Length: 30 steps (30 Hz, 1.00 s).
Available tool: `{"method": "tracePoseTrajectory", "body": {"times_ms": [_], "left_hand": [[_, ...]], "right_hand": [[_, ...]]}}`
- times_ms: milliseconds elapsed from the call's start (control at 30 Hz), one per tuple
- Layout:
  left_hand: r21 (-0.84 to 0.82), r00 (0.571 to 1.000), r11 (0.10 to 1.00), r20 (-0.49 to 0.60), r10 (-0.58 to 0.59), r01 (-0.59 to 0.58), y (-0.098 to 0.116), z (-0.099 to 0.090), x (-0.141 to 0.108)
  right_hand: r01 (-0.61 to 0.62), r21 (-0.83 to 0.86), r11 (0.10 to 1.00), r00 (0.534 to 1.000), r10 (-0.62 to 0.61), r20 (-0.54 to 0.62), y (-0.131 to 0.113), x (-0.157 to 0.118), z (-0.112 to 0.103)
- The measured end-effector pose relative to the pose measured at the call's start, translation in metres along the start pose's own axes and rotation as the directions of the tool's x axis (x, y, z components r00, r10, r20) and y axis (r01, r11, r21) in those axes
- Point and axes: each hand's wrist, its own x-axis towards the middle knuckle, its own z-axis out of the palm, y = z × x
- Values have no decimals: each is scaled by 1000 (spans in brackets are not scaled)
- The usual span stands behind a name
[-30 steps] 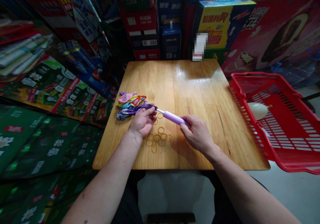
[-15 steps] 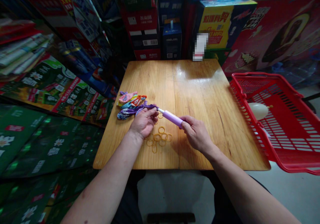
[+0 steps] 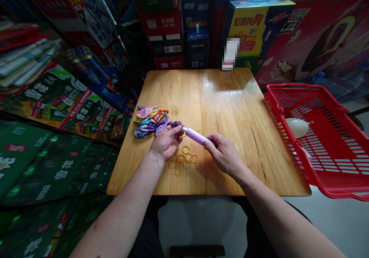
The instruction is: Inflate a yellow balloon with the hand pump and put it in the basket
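1. Stacked cartons and printed boxes wall in a small wooden table, seen from above by the person seated at its near edge.

2. At about 9 o'clock on the tabletop lies a heap of limp balloons in pink, orange, blue and purple, close to the left edge and within easy reach of the left hand.

3. The left hand pinches the neck of a purple balloon between thumb and forefinger; its other fingers curl loosely under. The balloon's body trails back toward the heap at 10 o'clock from the hand.

4. The right hand is closed around the rear end of a lilac pump, thumb on top. The pump lies low over the wood and points to 10 o'clock, so that its white nozzle meets the pinched neck right at the left fingertips. Whether the nozzle is inside the neck cannot be told.

5. Both hands hold their parts in one line, likely to keep neck and nozzle together.

6. Yellow rubber bands lie scattered at 6 o'clock from the pump, just beside the left wrist, between the two hands and untouched.

7. Off the table at 3 o'clock stands a red basket with one white inflated balloon inside, well apart from both hands.
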Motion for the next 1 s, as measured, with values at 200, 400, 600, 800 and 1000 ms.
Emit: {"method": "tracePoseTrajectory", "body": {"times_ms": [200,400,600,800,1000], "left_hand": [[-1,1000,1000,7,5,-5,0,0,0],[7,1000,1000,9,11,-11,1,2,-2],[-5,1000,1000,-6,11,-11,2,4,-2],[-6,1000,1000,-2,14,-14,1,4,-2],[-2,1000,1000,3,11,-11,1,3,-2]], "right_hand": [[1,57,998,1000,-1,-4,0,0,4],[34,30,999,998,-32,-47,-1,0,6],[4,64,998,1000,-5,8,-2,-2,5],[17,55,998,999,-15,-37,-1,-1,8],[-16,65,998,1000,16,-2,-4,-2,7]]}}
